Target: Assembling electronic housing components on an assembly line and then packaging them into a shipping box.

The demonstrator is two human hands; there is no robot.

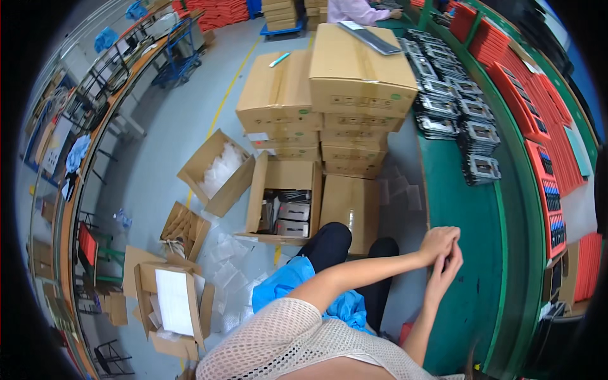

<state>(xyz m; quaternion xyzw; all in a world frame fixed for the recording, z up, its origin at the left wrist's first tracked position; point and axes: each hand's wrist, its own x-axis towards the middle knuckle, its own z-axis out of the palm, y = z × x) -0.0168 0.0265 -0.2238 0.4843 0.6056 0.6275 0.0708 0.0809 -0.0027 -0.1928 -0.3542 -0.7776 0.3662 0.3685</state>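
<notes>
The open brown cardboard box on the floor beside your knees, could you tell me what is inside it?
The open brown cardboard box holds stacked dark flat packages. Its raised flaps hide any layers beneath.

Both hands meet out in front, forearms stretched forward. The left hand (439, 242) curls its fingers over the right hand (445, 271), whose fingers point upward, touching.

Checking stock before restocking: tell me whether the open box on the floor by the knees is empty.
No. The open cardboard box holds several dark and grey packaged items stacked inside it.
</notes>
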